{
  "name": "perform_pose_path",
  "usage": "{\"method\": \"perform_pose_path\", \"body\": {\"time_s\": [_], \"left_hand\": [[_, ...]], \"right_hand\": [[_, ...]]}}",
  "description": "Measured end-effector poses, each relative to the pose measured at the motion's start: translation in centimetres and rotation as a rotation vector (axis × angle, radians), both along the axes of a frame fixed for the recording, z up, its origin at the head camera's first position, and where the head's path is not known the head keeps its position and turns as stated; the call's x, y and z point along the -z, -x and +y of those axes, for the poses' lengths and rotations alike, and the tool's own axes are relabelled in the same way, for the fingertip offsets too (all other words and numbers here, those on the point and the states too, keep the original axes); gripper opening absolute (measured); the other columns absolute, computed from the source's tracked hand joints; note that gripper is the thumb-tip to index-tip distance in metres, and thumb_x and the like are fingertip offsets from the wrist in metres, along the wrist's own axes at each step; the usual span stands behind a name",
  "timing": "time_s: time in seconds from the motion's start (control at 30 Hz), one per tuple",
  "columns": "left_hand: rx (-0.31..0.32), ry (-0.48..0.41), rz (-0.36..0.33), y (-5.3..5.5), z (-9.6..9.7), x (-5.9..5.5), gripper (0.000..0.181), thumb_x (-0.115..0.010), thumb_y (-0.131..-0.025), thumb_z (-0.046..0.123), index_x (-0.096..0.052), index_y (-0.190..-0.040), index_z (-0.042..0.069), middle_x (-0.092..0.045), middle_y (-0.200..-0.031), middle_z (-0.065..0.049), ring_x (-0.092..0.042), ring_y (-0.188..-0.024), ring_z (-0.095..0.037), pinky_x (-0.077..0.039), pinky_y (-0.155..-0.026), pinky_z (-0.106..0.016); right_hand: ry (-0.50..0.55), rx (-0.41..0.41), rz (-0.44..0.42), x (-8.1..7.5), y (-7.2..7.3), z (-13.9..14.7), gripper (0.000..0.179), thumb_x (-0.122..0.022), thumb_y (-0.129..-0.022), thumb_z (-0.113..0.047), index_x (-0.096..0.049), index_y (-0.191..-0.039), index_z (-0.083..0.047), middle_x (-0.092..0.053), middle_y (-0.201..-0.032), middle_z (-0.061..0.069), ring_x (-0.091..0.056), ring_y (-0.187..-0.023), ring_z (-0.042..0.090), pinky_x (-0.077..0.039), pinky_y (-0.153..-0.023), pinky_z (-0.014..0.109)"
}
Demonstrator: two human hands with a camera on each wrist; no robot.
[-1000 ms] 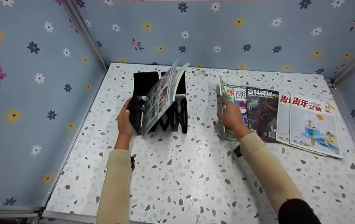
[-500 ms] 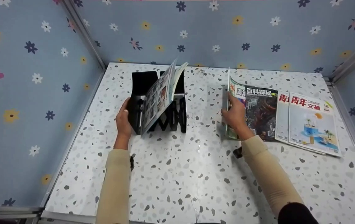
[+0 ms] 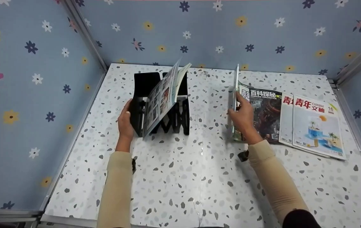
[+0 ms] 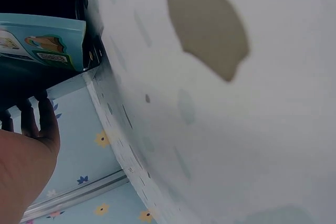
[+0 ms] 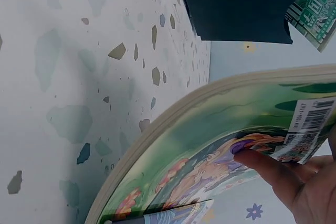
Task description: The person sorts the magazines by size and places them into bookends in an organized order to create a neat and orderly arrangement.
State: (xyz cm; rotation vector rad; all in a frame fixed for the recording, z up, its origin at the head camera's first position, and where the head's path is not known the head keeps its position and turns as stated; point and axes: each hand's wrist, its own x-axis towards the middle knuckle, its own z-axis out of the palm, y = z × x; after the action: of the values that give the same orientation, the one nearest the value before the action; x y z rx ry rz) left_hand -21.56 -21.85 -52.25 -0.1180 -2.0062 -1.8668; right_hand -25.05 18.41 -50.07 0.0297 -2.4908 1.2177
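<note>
My right hand (image 3: 243,115) pinches a magazine with a green illustrated cover (image 5: 210,124) by its left side. The magazine stands nearly edge-on in the head view, above the left end of a row of magazines. My left hand (image 3: 126,123) rests against the outer left side of a black desktop magazine rack (image 3: 147,83), fingers lying along its wall. In the left wrist view, the fingertips (image 4: 44,111) are at the rack's wall. Inside the rack, a magazine with a picture-grid cover (image 3: 163,101) leans to the right, its top fanned apart.
Overlapping magazines lie to the right: a dark-covered one (image 3: 265,114), then a white one (image 3: 286,122) and another white one with a beach picture (image 3: 318,126). The speckled tabletop (image 3: 180,177) is bounded by flower-patterned walls (image 3: 199,31) at the back and sides.
My right hand has lifted the left side of the green magazine and shifted slightly right, bringing it from lying tilted to nearly upright. The left hand and rack have stayed in place.
</note>
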Motion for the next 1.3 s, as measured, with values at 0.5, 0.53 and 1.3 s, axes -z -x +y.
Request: {"method": "perform_pose_path", "body": {"time_s": [0.5,0.53,1.3], "left_hand": [[-0.005,-0.024,-0.029,0.0,0.0,-0.1,0.043,-0.025,-0.092,0.010,-0.039,-0.132,0.005,-0.038,-0.137,-0.011,-0.031,-0.128,-0.015,-0.023,-0.106,-0.028],[-0.007,-0.030,-0.039,-0.1,0.1,-0.2,0.043,-0.025,-0.092,0.010,-0.039,-0.132,0.005,-0.039,-0.137,-0.010,-0.031,-0.128,-0.015,-0.023,-0.106,-0.028],[-0.028,0.011,-0.020,-0.1,-0.1,-0.1,0.042,-0.026,-0.092,0.011,-0.040,-0.131,0.004,-0.040,-0.135,-0.011,-0.034,-0.127,-0.015,-0.023,-0.106,-0.032]], "right_hand": [[0.068,-0.026,0.194,-2.7,-1.3,-1.3,0.071,-0.057,-0.067,0.005,-0.039,-0.133,-0.015,-0.054,-0.119,0.010,-0.060,-0.071,0.020,-0.050,-0.062,0.027],[0.074,-0.034,0.223,-2.9,-1.4,-1.4,0.071,-0.056,-0.068,0.006,-0.039,-0.133,-0.014,-0.054,-0.119,0.009,-0.060,-0.072,0.021,-0.050,-0.061,0.027],[0.202,-0.148,0.709,-8.4,-4.1,-5.3,0.064,-0.054,-0.066,0.008,-0.045,-0.128,-0.004,-0.058,-0.111,0.005,-0.062,-0.074,0.019,-0.051,-0.054,0.019]]}}
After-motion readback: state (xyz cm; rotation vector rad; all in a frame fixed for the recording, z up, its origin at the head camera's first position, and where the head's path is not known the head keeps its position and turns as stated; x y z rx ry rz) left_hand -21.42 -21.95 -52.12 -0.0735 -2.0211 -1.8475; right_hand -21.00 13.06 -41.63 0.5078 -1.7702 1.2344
